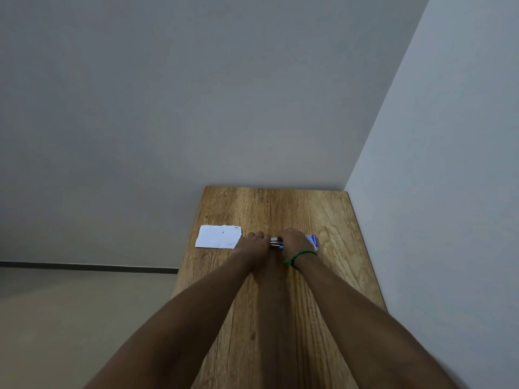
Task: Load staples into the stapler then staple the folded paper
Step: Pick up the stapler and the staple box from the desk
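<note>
A small stapler (276, 241), dark with a silver band and a blue tip, lies on the wooden table (280, 209) between my two hands. My left hand (252, 242) grips its left end and my right hand (295, 240) grips its right end; most of the stapler is hidden under my fingers. The folded white paper (219, 236) lies flat just left of my left hand. A small blue-and-white staple box (312, 240) sits right behind my right hand, partly covered by it.
The narrow table stands in a room corner, with a grey wall behind it and a white wall along its right edge. Its left edge drops to the floor. A green cord bracelet (299, 255) circles my right wrist.
</note>
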